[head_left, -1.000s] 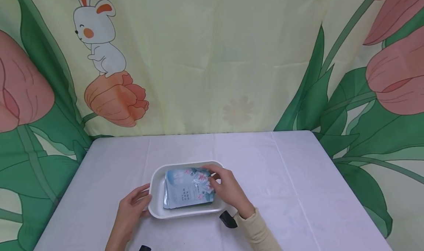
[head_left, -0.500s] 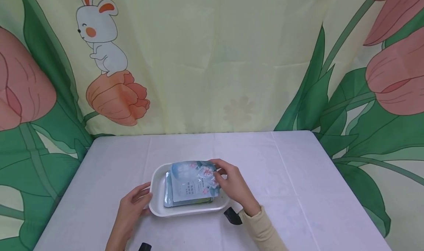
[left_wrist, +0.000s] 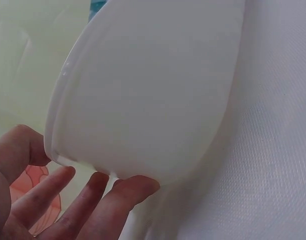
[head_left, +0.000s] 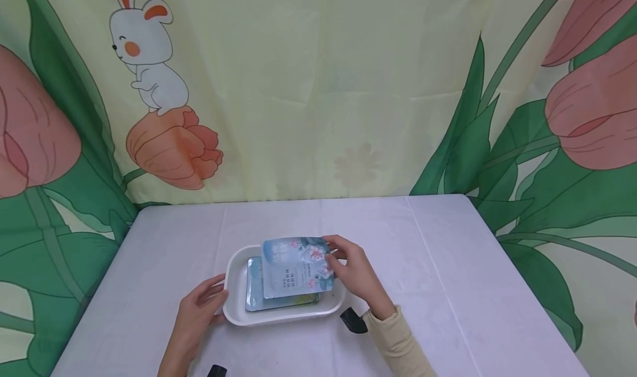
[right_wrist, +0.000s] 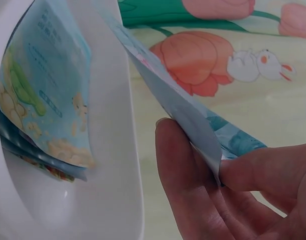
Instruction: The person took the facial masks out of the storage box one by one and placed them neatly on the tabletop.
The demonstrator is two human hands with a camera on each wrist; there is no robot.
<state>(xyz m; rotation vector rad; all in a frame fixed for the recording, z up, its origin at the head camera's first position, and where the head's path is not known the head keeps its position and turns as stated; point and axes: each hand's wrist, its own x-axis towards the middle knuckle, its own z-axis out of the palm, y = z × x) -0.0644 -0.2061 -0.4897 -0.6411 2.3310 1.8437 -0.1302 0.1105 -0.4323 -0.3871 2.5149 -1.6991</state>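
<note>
A pale blue, flower-printed sachet (head_left: 297, 267) is raised at a tilt above the white tray (head_left: 236, 310). My right hand (head_left: 355, 269) pinches its right edge between thumb and fingers, and the right wrist view shows its plain pale back. Below it in the tray lie further flat sachets (right_wrist: 48, 85); the top one has a green and cream print. How many lie there is hard to tell. My left hand (head_left: 199, 310) holds the tray's left end, with fingertips (left_wrist: 143, 185) against the outer wall in the left wrist view.
The table (head_left: 423, 288) is covered with a white cloth. Behind it hangs a pale curtain (head_left: 358, 84) printed with tulips and a rabbit. Black wrist-worn pieces (head_left: 354, 320) show by both wrists.
My right hand has lifted the flowered sachet off the stack and moved it up and slightly right, uncovering another sachet beneath. The left hand stays at the tray's end.
</note>
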